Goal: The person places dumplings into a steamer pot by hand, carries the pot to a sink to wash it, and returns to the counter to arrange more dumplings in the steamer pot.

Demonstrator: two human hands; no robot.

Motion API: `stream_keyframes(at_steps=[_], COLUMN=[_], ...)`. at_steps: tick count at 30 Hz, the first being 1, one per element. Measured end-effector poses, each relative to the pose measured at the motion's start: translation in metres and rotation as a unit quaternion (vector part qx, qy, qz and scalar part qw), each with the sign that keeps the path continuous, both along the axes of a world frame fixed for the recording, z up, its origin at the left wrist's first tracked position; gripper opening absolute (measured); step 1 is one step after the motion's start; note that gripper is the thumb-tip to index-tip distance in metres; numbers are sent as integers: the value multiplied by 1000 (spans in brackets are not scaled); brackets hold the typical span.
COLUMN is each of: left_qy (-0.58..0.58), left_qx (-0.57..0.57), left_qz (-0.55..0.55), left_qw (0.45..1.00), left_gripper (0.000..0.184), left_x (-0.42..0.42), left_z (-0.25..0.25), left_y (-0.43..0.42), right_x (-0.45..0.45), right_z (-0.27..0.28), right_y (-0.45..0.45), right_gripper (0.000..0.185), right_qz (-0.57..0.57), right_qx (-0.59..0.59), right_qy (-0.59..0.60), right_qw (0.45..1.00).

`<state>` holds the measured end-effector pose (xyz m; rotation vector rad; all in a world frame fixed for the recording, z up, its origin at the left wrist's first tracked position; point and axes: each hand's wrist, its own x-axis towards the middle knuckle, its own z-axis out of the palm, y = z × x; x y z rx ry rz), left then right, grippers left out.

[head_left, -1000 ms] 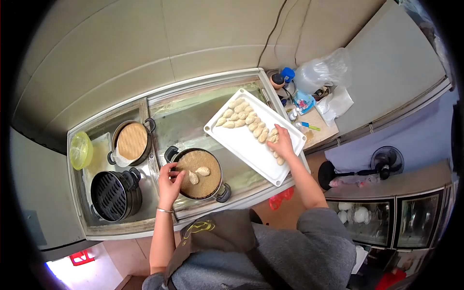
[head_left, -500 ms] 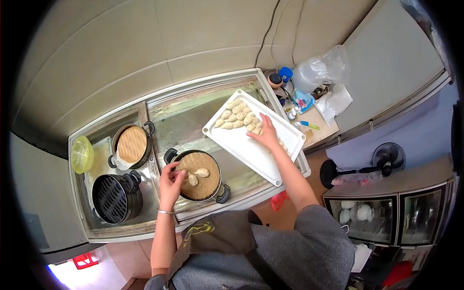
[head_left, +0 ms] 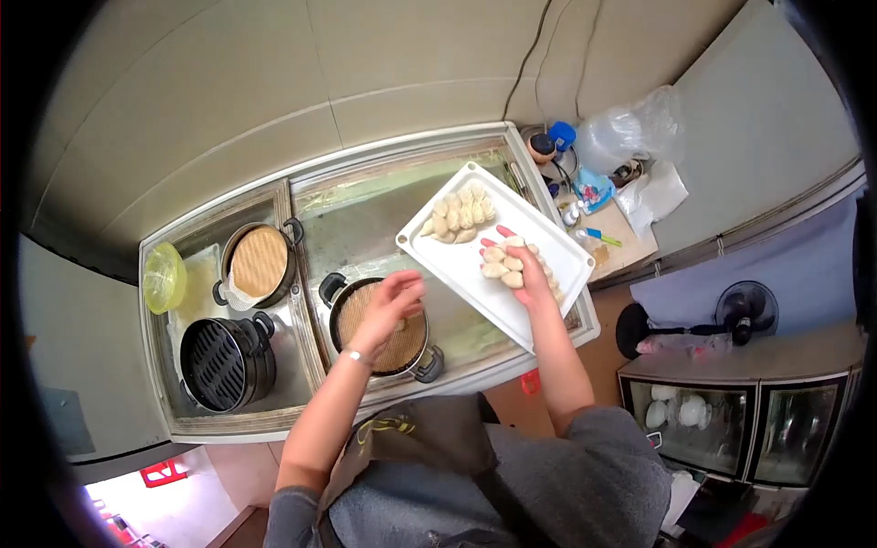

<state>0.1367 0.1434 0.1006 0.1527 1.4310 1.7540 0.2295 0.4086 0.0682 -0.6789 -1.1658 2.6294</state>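
Several pale dumplings lie in my right hand, which is turned palm up over the white tray, its fingers curled round them. More dumplings sit in a cluster on the upper left part of the tray, and a few show beside my right wrist. Above the black-handled pot with a round woven mat, my left hand is raised, its fingers apart and nothing seen in them. It covers most of the dumplings on that mat.
At the left stand a second pot with a mat, a black pot with a slotted rack and a yellow-green bowl. Plastic bags and small bottles crowd the right corner. A fan stands farther right.
My right hand has gathered several dumplings from the tray and turned palm up. My left hand has lifted and moved right, across the pot.
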Motion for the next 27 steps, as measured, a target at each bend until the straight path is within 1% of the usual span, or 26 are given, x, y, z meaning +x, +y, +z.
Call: stream_keyframes(at_steps=[1,2,3,4,5,6,7,8,9,10,11,12,13,14,15,16,17,19,20,21,23,24,25,26,27], left_qy=[8,28,31,109,183,182,298,410,412,456,499,496,498,540,581,603,609,641,660,676,636,658,662,625,580], left_qx=[-12,-7,-10,-30,-50,-54,-71,-84,-84,-96,-108,-109,-112,-142,-172,-192,-193,-292,-315,-308,-307,-290,-281,-253,-228], left_qz=[-32,-39,-46,-66,-85,-90,-98,-104,-109,-100,-90,-109,-113,-131,-150,-160,-166,-242,-281,-292,-318,-291,-303,-290,-274], left_qw=[999,999,998,991,978,978,947,902,901,879,855,854,853,819,781,757,751,667,621,602,633,631,625,679,732], left_gripper=[41,46,46,49,53,53,55,57,57,60,63,66,66,69,72,78,78,81,81,81,76,70,70,68,65], left_x=[2,6,10,12,16,20,21,19,14,6,-3,-17,-30,-44,-58,-71,-81,-97,-108,-117,-120,-122,-130,-137,-138], left_z=[-7,-13,-15,-16,-17,-19,-21,-22,-24,-26,-28,-29,-29,-28,-27,-34,-41,-41,-58,-57,-58,-59,-60,-63,-67], left_y=[16,31,41,52,59,66,73,80,86,92,98,103,108,115,124,137,149,176,187,195,207,210,215,216,216], right_x=[0,-2,-5,-3,-2,-2,-2,-2,-2,-1,1,3,5,7,10,14,15,16,18,19,29,33,38,43,46], right_z=[-7,-16,-22,-24,-27,-26,-25,-26,-27,-28,-31,-35,-38,-41,-44,-47,-51,-59,-60,-61,-68,-70,-73,-75,-76], right_y=[-3,-2,0,1,1,-4,-9,-12,-14,-14,-11,-8,-6,-5,-6,-7,-8,-12,-16,-16,-11,-6,-3,-3,-2], right_gripper=[56,56,56,52,52,51,50,50,49,48,48,47,47,47,46,46,46,45,39,39,36,36,38,41,41], right_qz=[-4,-42,-81,-81,-86,-95,-105,-109,-139,-167,-170,-175,-177,-181,-165,-148,-157,-172,-187,-213,-197,-217,-224,-226,-232], right_qx=[-6,3,13,-26,-29,-21,-13,-16,8,32,30,137,241,237,356,468,462,512,433,424,253,248,189,130,127], right_qy=[-2,-8,-11,5,6,-4,-14,-14,-24,-35,-35,-74,-113,-111,-126,-140,-138,-115,-105,-100,-108,-110,-102,-93,-99], right_qw=[1000,999,997,996,996,995,994,994,990,985,984,972,947,948,911,860,862,834,875,874,941,938,951,961,959])
